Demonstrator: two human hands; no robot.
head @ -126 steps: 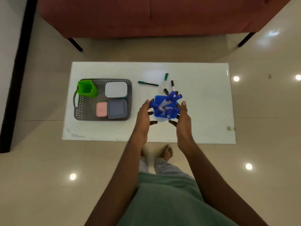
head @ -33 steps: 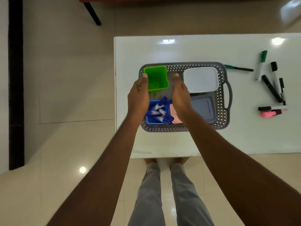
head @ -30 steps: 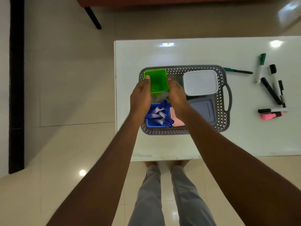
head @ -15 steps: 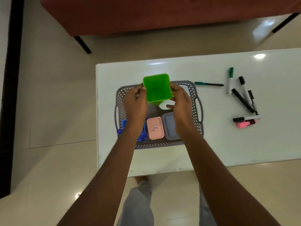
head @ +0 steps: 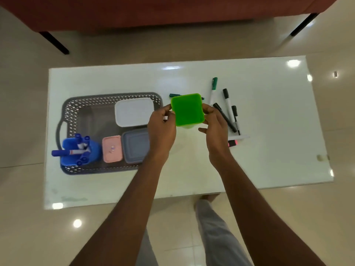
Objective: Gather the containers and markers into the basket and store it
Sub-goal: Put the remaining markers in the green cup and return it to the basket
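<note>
**Supporting surface.** A white, glossy rectangular table (head: 269, 112) stands on a pale tiled floor (head: 25, 112). At its left end rests a grey perforated basket (head: 113, 96), with a handle at its outer end.

On the right half lies a loose cluster:
- a green-capped marker (head: 213, 91), farthest back
- a black-capped marker (head: 227, 100), just beside it
- an all-black marker (head: 224, 118), slanting
- a shorter black marker (head: 235, 120)
- a white marker (head: 241, 137), lying crosswise at the near end
- a pink highlighter (head: 233, 144), partly hidden, just beside the white marker

A teal pen (head: 173, 95), mostly hidden, lies between basket and cluster. A small pale scrap (head: 322, 158) sits near the right edge, well apart.
</note>
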